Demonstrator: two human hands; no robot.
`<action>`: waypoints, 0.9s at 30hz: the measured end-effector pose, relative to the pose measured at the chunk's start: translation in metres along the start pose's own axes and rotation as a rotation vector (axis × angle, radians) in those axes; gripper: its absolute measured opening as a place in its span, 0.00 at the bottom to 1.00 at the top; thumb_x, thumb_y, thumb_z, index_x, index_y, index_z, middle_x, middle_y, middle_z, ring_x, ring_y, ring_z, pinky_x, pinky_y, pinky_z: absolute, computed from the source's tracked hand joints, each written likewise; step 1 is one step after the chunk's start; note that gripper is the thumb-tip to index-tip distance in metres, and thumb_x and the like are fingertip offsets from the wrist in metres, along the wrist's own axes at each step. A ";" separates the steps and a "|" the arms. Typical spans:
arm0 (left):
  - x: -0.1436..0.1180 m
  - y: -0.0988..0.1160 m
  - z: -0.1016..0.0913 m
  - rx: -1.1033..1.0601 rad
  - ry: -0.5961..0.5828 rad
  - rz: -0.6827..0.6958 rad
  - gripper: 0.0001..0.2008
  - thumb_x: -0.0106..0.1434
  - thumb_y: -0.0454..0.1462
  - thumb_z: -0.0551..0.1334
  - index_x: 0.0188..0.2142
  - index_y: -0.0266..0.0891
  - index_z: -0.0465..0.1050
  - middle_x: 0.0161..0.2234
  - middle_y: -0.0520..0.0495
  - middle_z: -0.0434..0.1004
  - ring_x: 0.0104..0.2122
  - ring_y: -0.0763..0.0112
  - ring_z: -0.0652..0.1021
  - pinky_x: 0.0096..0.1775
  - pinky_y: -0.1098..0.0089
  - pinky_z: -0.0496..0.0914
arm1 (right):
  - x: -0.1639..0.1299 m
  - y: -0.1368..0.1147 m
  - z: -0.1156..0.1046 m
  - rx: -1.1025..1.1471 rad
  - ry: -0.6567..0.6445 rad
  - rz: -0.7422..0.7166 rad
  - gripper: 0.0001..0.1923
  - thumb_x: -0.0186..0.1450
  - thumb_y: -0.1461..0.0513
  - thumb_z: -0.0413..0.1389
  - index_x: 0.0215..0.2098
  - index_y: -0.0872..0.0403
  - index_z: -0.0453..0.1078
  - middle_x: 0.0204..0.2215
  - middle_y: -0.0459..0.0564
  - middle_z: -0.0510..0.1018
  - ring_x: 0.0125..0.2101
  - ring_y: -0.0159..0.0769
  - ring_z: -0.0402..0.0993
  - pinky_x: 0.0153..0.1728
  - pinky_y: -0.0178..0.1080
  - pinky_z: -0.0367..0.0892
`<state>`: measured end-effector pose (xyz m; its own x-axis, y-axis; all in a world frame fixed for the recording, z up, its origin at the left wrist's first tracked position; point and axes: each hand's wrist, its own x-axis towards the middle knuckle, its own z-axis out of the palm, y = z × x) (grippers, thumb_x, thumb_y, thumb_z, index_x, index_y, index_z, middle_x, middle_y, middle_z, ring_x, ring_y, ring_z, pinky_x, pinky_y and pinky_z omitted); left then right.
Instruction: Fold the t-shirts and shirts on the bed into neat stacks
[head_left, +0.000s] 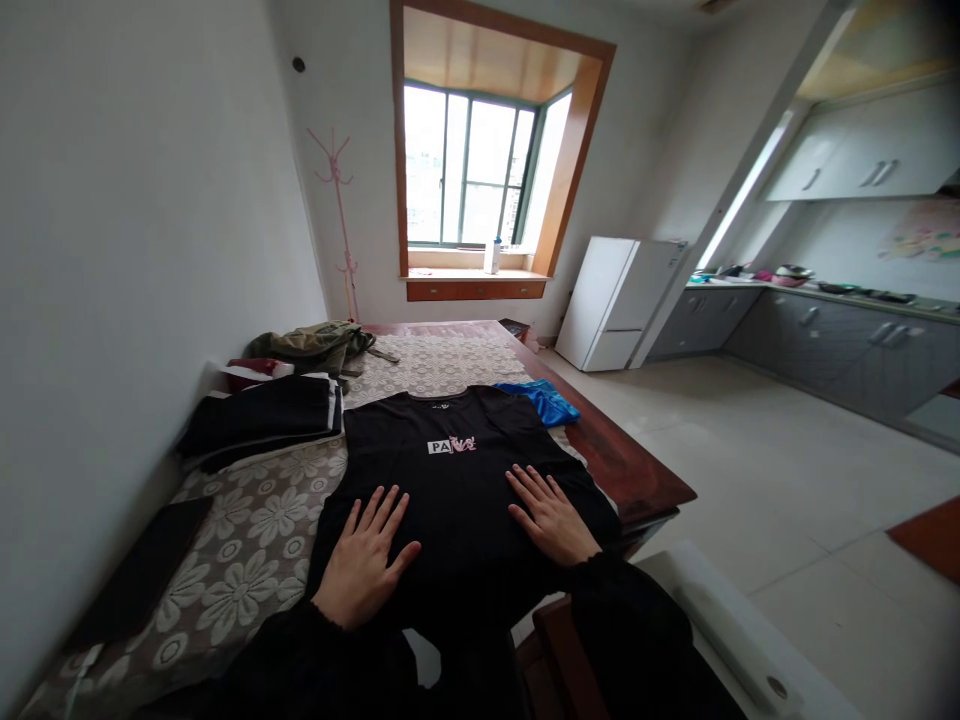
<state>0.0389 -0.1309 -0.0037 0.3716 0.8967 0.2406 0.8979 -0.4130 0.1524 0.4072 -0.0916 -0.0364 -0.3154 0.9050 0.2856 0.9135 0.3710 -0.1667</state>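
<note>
Against the left wall, a stack of folded black clothes (262, 418) sits on the flowered table cover (255, 530), with an olive bag (319, 342) slumped just beyond it — pushed aside, it seems, to keep the middle free. There the black T-shirt (457, 470) lies face up, its printed logo readable, neck toward the far end and hem hanging over the near edge. The left hand (367, 560) lies flat on its lower left part, fingers spread, gripping nothing; the right hand (551, 515) presses the lower right the same way — palms down, probably to hold the cloth smooth and still. Just past the shirt's right shoulder a blue garment (546, 400) lies crumpled near the wooden table's (637, 470) edge.
</note>
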 end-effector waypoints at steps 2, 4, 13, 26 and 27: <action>-0.011 -0.009 0.003 0.016 -0.010 -0.011 0.33 0.72 0.54 0.51 0.72 0.48 0.53 0.73 0.47 0.57 0.72 0.51 0.57 0.69 0.43 0.53 | -0.006 0.008 0.004 -0.030 0.032 0.026 0.31 0.75 0.50 0.46 0.74 0.41 0.50 0.73 0.46 0.57 0.71 0.47 0.53 0.70 0.57 0.47; -0.024 -0.015 0.001 0.025 -0.010 -0.029 0.34 0.72 0.54 0.52 0.73 0.50 0.49 0.73 0.48 0.56 0.72 0.51 0.56 0.69 0.43 0.53 | -0.011 0.014 0.004 -0.068 0.037 0.060 0.32 0.75 0.49 0.45 0.75 0.42 0.49 0.73 0.46 0.56 0.71 0.48 0.53 0.70 0.57 0.48; -0.032 -0.061 -0.042 -0.132 0.015 -0.375 0.21 0.72 0.49 0.50 0.55 0.46 0.74 0.55 0.45 0.80 0.56 0.58 0.77 0.58 0.54 0.70 | 0.006 0.002 -0.022 -0.171 -0.100 0.081 0.30 0.72 0.49 0.48 0.68 0.52 0.64 0.68 0.59 0.67 0.66 0.56 0.63 0.63 0.60 0.61; 0.010 -0.088 -0.036 -0.265 0.003 -0.622 0.11 0.66 0.46 0.55 0.39 0.46 0.72 0.38 0.48 0.80 0.41 0.60 0.80 0.45 0.59 0.73 | 0.154 -0.155 -0.010 0.460 -0.344 -0.704 0.34 0.72 0.46 0.55 0.71 0.48 0.58 0.70 0.54 0.63 0.71 0.49 0.53 0.70 0.55 0.50; 0.009 -0.090 -0.037 -0.280 -0.001 -0.648 0.10 0.66 0.46 0.55 0.40 0.46 0.71 0.38 0.48 0.80 0.39 0.60 0.80 0.44 0.60 0.73 | 0.159 -0.155 0.000 0.464 -0.356 -0.707 0.34 0.72 0.45 0.54 0.72 0.46 0.56 0.71 0.54 0.61 0.72 0.49 0.51 0.70 0.57 0.47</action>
<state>-0.0467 -0.0914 0.0200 -0.2171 0.9760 0.0174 0.8438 0.1787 0.5060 0.2154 -0.0058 0.0352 -0.8923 0.4180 0.1705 0.3076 0.8394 -0.4482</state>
